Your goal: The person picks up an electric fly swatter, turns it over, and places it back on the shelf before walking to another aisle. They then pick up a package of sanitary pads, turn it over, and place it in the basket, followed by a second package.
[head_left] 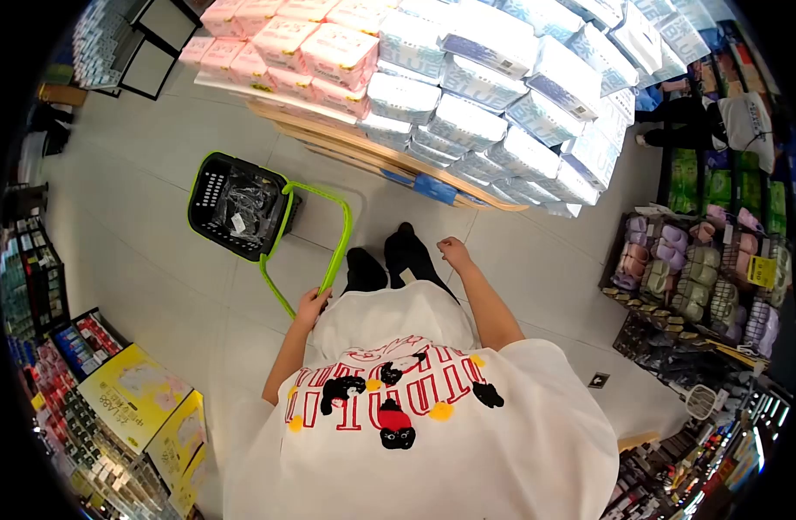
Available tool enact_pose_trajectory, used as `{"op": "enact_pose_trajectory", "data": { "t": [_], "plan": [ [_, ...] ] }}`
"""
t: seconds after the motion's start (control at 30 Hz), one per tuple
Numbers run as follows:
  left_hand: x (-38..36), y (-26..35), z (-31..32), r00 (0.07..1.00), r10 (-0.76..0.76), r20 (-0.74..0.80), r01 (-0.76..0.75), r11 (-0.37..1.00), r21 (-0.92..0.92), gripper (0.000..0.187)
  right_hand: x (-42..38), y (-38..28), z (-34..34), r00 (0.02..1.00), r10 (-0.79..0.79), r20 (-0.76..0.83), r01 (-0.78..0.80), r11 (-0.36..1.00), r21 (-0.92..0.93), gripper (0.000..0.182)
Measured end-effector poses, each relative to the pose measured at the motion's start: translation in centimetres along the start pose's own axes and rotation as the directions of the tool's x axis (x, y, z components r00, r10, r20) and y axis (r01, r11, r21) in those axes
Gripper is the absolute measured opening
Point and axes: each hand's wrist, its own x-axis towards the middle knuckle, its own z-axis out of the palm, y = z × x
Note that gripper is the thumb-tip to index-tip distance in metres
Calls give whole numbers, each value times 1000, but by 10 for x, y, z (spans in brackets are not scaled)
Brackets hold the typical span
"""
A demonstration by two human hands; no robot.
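My left hand (312,307) is wrapped round the bright green handle (347,227) of a black shopping basket (209,232). The basket rests on the floor ahead and to my left, tilted in the view. Inside it lies a dark item in clear, shiny plastic (246,208) with a small white label; its kind I cannot make out. My right hand (454,253) hangs beside my leg with its fingers curled in, and nothing shows in it.
Straight ahead, a wooden display stand (389,162) bears stacked pink packs (337,50) and blue-white packs (476,121). Slippers (697,269) hang on a rack to the right, near another person (688,121). Yellow promotional boxes (138,394) stand at the lower left.
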Motion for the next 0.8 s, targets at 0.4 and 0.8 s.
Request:
{"op": "enact_pose_trajectory", "data": {
  "t": [0.4, 0.8],
  "plan": [
    [-39, 80, -36, 957, -149, -249, 208, 952, 227, 22, 86, -16, 7, 916, 378, 130, -337, 555, 760, 57],
    [-42, 99, -59, 969, -247, -13, 247, 969, 26, 42, 155, -5, 32, 849, 517, 111, -278, 256, 926, 57]
  ]
}}
